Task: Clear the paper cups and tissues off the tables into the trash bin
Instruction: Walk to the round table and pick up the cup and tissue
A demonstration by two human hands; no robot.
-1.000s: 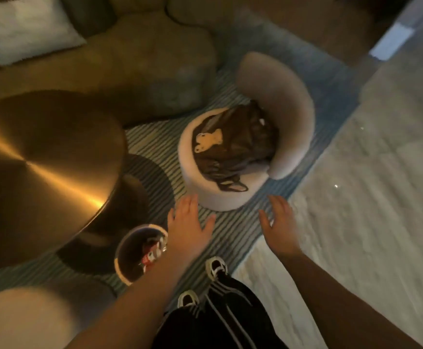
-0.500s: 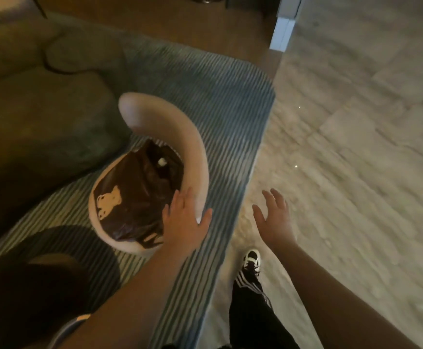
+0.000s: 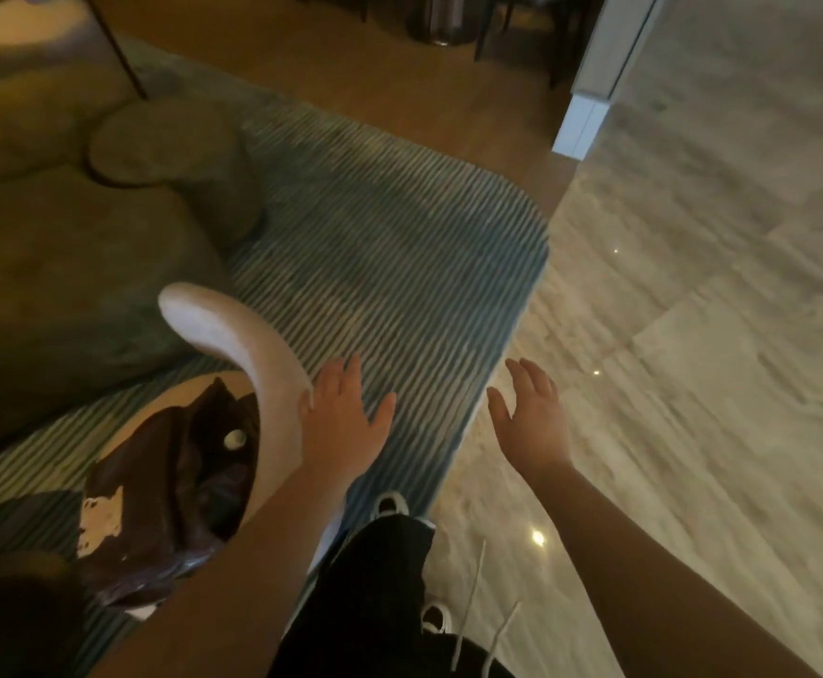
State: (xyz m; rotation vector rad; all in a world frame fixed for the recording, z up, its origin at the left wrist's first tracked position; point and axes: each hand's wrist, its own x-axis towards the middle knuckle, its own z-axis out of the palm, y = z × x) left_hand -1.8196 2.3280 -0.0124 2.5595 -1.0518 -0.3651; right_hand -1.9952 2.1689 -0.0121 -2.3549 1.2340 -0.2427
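Observation:
Both hands are held out in front of me, palms down and empty. My left hand (image 3: 343, 423) has its fingers spread over the striped rug, just right of the small chair's curved backrest. My right hand (image 3: 531, 423) hovers with fingers apart above the rug's edge and the marble floor. No paper cup, tissue, table or trash bin shows in the head view now.
A small round beige chair (image 3: 233, 345) with a dark brown bag (image 3: 174, 491) on its seat stands at the lower left. A green sofa (image 3: 57, 266) fills the left. The blue striped rug (image 3: 389, 247) meets marble floor (image 3: 693, 359). A white pillar (image 3: 590, 95) stands far right.
The view has swung right and forward: the gold round table and the trash bin have left the frame, and the small chair has slid to the lower left. Both hands stay open and empty.

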